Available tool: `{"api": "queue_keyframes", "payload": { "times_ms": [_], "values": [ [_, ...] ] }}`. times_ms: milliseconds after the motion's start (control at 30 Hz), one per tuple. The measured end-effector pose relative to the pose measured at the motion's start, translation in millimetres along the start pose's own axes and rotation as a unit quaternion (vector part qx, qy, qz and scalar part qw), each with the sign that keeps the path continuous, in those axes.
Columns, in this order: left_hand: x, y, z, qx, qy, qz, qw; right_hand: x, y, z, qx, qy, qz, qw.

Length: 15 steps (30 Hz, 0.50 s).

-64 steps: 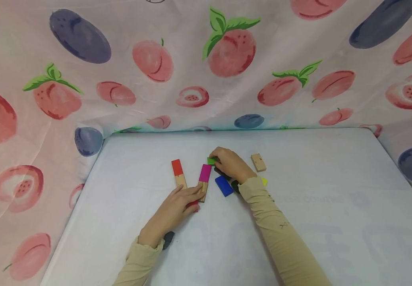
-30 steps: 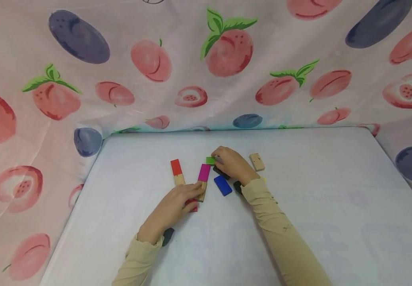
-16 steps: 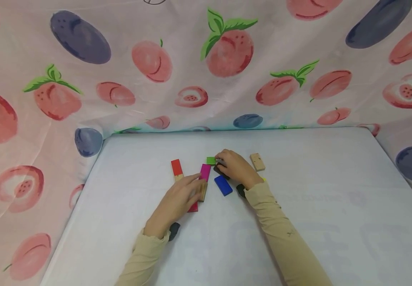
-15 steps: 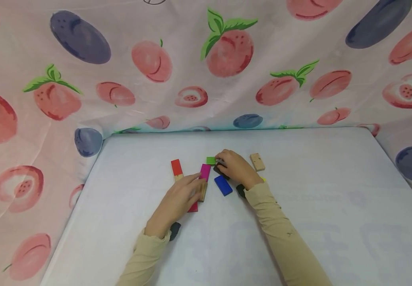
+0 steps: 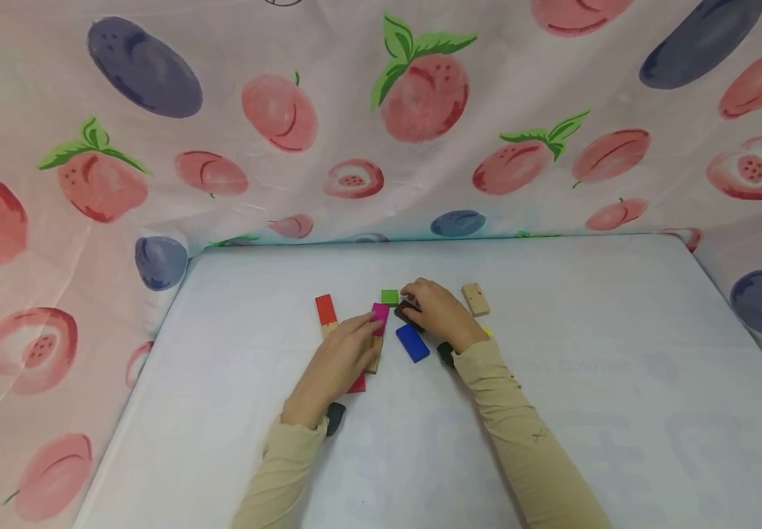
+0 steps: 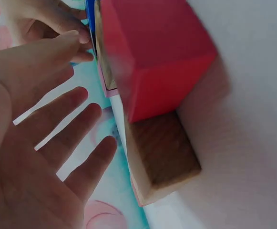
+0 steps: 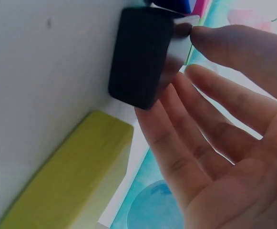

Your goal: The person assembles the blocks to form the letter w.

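My left hand (image 5: 337, 364) hovers with fingers spread over a magenta block (image 5: 380, 311) and a brown wooden block (image 5: 374, 360) lying end to end. Below its palm lies a crimson block (image 5: 358, 383), large in the left wrist view as a red block (image 6: 162, 57) beside a wooden one (image 6: 164, 148). My right hand (image 5: 436, 312) is at a black block (image 5: 405, 314). In the right wrist view its thumb and loosely bent fingertips are right at the glossy face of that black block (image 7: 140, 57). A green block (image 5: 390, 297) lies just left of those fingers.
A blue block (image 5: 412, 343) lies between the hands. A red block (image 5: 324, 309) meets a pale wooden one (image 5: 329, 330) on the left. Beyond the right wrist are a plain wooden block (image 5: 476, 300) and a partly hidden yellow block (image 7: 76, 171). Fruit-patterned cloth rises behind the table.
My right hand has let go of the green block and shifted slightly right, over the black block. My left hand has lifted off the wooden blocks and moved forward and right.
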State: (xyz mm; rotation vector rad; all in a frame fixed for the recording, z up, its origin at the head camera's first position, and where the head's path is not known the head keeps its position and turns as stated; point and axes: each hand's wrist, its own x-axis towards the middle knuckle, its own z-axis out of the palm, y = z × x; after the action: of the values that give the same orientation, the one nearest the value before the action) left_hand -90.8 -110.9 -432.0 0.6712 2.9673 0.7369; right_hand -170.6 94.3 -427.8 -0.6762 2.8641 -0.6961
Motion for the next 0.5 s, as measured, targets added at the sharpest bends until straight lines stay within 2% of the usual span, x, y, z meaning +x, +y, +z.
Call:
{"api": "queue_keyframes", "payload": {
  "times_ms": [233,500],
  "values": [
    [5.6,-0.5,2.8,-0.023,-0.009,-0.013,0.9996,-0.6,0.1,-0.8,0.006,-0.011,0.019,1.000],
    [3.7,-3.8,9.9,-0.021,-0.029,-0.016,0.9992,-0.9,-0.8,-1.7,0.012,-0.024,0.027,0.999]
  ]
}}
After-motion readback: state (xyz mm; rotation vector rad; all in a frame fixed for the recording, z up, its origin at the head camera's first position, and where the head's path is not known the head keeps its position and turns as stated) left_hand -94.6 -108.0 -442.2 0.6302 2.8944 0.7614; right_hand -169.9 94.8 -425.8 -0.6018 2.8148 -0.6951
